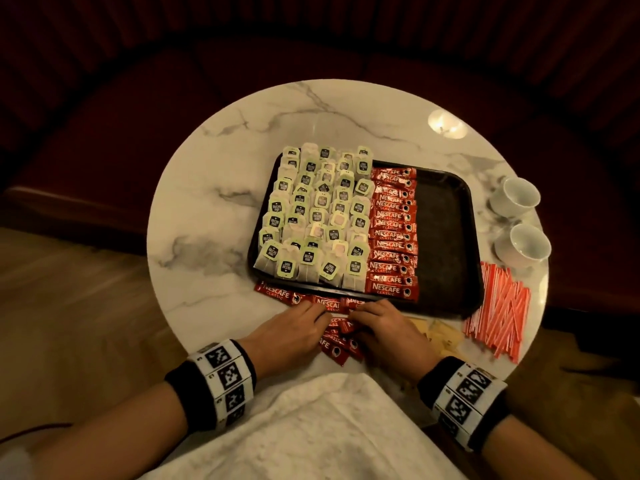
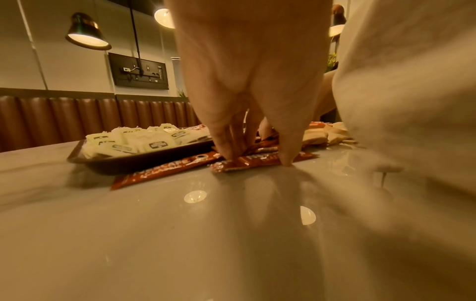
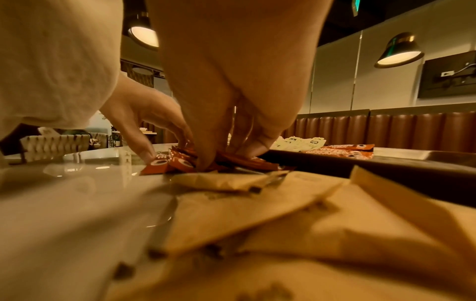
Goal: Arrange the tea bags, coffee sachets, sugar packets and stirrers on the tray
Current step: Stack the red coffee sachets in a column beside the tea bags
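On the near edge of the round marble table (image 1: 221, 161), just in front of the dark tray (image 1: 446, 220), we find a loose heap of red coffee sachets (image 1: 341, 341). Our left hand (image 1: 291, 332) and right hand (image 1: 388, 332) are both down on this heap, fingers curled into it and gripping sachets; the left wrist view shows the left fingertips (image 2: 287, 160) pressing one sachet against the tabletop. On the tray, tea bags (image 1: 311, 216) fill the left part in rows, a column of sachets (image 1: 393, 230) lies beside them, and the right part is bare. Pale sugar packets (image 1: 440, 332) lie right of our right hand, partly hidden by it. Striped stirrers (image 1: 498, 310) are piled off the tray at the right, and two white cups (image 1: 519, 216) stand beyond them. A white cloth (image 1: 311, 427) covers the lap below. How many sachets each hand grips we cannot tell; the heap is largely covered by the hands.
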`<action>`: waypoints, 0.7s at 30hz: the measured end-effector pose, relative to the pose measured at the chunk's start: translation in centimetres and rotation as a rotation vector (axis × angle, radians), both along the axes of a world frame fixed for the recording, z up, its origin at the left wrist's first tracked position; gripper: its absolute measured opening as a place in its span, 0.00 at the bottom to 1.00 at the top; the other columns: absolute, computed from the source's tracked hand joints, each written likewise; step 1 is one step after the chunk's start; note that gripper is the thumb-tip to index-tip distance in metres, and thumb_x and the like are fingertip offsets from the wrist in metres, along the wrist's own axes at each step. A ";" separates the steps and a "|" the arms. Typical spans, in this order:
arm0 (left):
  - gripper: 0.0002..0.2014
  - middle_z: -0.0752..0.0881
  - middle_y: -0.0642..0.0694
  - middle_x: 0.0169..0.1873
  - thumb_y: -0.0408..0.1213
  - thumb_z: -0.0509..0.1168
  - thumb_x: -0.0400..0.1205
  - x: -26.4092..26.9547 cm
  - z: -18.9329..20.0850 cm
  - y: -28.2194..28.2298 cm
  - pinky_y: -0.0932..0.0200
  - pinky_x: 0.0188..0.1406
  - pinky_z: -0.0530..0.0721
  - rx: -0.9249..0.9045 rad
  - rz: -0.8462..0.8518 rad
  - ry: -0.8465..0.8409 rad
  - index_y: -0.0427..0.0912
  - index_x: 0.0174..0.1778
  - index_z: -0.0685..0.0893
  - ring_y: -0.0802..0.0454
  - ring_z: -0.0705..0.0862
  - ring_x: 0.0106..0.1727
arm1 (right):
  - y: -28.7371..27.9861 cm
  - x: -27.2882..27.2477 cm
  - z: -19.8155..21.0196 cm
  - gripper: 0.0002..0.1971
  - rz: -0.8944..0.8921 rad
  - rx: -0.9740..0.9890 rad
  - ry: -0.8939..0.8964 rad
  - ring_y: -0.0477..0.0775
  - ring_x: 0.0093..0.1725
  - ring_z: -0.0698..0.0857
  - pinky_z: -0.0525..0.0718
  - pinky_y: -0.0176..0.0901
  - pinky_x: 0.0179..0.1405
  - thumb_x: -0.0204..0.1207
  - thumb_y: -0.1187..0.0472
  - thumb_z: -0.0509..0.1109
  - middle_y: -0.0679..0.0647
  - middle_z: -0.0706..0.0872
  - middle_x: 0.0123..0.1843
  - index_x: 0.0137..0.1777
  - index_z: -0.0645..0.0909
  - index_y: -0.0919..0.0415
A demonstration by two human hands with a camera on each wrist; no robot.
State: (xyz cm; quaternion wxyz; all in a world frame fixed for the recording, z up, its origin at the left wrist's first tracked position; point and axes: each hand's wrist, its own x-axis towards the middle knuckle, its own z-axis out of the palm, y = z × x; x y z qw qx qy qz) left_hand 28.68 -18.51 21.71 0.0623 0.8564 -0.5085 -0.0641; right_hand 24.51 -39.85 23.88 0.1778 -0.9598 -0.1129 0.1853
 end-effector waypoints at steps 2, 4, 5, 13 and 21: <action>0.24 0.87 0.44 0.49 0.48 0.74 0.72 0.0 0.7 -0.6 0.57 0.44 0.86 0.024 -0.029 -0.057 0.36 0.59 0.85 0.50 0.83 0.44 | 0.2 0.2 0.0 0.20 0.026 0.003 -0.016 0.48 0.71 0.72 0.69 0.38 0.71 0.86 0.54 0.64 0.47 0.78 0.74 0.77 0.76 0.51; 0.18 0.87 0.45 0.46 0.46 0.70 0.75 0.0 0.9 -1.1 0.55 0.42 0.85 0.071 -0.059 -0.096 0.39 0.56 0.86 0.50 0.82 0.42 | 0.3 0.5 0.0 0.19 0.052 0.020 -0.015 0.49 0.68 0.75 0.72 0.40 0.69 0.85 0.55 0.65 0.47 0.81 0.72 0.75 0.78 0.51; 0.15 0.87 0.45 0.46 0.44 0.70 0.76 0.0 0.9 -1.2 0.55 0.42 0.85 0.096 -0.069 -0.110 0.39 0.54 0.87 0.50 0.81 0.42 | 0.2 0.6 0.1 0.19 0.061 0.034 -0.003 0.49 0.67 0.76 0.73 0.41 0.69 0.85 0.54 0.65 0.48 0.82 0.71 0.74 0.79 0.51; 0.14 0.81 0.38 0.57 0.31 0.64 0.83 0.1 0.8 -1.4 0.54 0.56 0.80 0.279 -0.028 -0.002 0.33 0.65 0.76 0.46 0.79 0.53 | -2.4 0.7 1.8 0.12 -0.126 0.281 -0.015 0.39 0.55 0.82 0.80 0.35 0.62 0.81 0.59 0.71 0.47 0.88 0.58 0.63 0.87 0.56; 0.16 0.73 0.34 0.64 0.28 0.56 0.86 0.0 0.8 -2.0 0.47 0.68 0.76 0.412 0.099 0.143 0.34 0.70 0.65 0.41 0.74 0.62 | -3.4 0.4 3.3 0.09 -0.433 0.535 0.088 0.38 0.57 0.84 0.84 0.31 0.53 0.84 0.57 0.66 0.38 0.84 0.56 0.62 0.81 0.48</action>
